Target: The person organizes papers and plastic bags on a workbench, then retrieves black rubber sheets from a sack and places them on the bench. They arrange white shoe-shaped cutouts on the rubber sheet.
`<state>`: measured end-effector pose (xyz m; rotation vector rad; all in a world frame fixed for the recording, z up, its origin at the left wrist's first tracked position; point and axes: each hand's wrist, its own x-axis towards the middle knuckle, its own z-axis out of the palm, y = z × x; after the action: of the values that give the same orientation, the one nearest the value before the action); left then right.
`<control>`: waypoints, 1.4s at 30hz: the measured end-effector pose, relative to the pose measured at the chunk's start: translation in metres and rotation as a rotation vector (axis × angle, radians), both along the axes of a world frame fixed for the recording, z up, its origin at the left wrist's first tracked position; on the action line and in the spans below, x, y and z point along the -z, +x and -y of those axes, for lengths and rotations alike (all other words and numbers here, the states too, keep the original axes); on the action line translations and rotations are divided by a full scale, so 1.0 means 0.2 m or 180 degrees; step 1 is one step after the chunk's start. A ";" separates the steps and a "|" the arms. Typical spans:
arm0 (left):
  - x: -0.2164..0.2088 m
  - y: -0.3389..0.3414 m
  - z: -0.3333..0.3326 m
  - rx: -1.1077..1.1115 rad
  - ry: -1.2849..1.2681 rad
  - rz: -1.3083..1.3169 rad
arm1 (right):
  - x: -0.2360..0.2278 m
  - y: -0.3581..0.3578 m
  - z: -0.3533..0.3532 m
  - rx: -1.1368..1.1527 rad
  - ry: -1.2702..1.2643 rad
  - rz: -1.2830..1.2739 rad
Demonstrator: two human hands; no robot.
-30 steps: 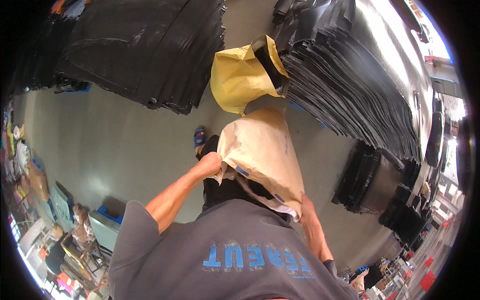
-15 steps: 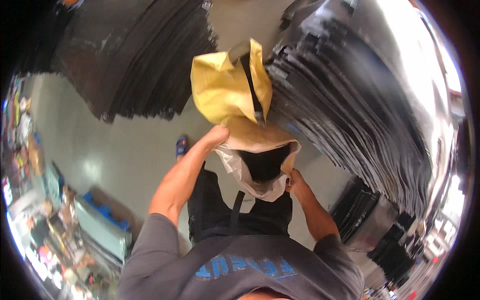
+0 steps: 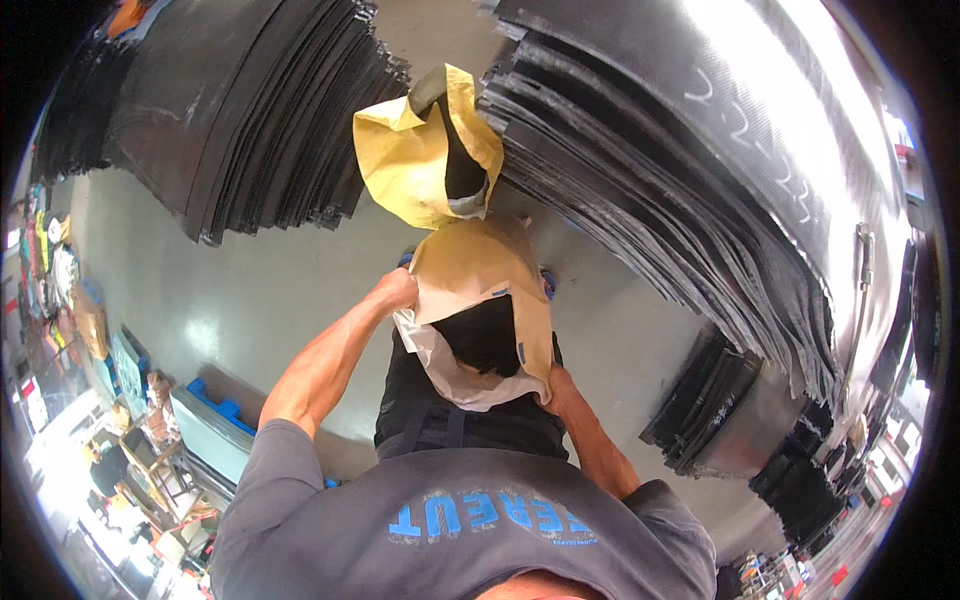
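A tan sack [image 3: 462, 262] with a whitish lining is held open in front of my legs, its mouth facing me. My left hand [image 3: 399, 289] is closed on the left side of its rim. On the right, lower down, my right hand [image 3: 552, 386] grips the rim near my thigh, its fingers partly hidden. Something black shows inside the mouth; whether it is a filling or just dark space, I cannot tell. Just beyond it is a yellow sack [image 3: 400, 165], also open and dark inside. The two appear to touch or overlap.
Stacks of black rubber-like sheets [image 3: 640, 185] rise close on the right, and more black sheets [image 3: 270, 110] stand at the far left. A smaller black pile [image 3: 705, 400] lies at right. A pale green bin-like box [image 3: 212, 432] with blue parts stands at left on the grey floor [image 3: 240, 290].
The tan sack and both hands have shifted left in the view and nearer my body. Its mouth looks wider. The yellow sack also appears further left, as the head view has moved.
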<state>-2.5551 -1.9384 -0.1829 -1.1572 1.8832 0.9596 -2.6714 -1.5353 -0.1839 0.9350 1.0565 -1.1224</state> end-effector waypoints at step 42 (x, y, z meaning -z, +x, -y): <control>-0.28 1.45 -3.05 -0.4817 -0.0723 -0.0009 | 0.21 -0.63 -0.10 -0.2343 0.0174 -0.0776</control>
<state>-2.2649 -1.3291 -0.1278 -2.7783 0.8334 1.4185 -2.7982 -1.5159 -0.2266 0.3809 1.4748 -0.5946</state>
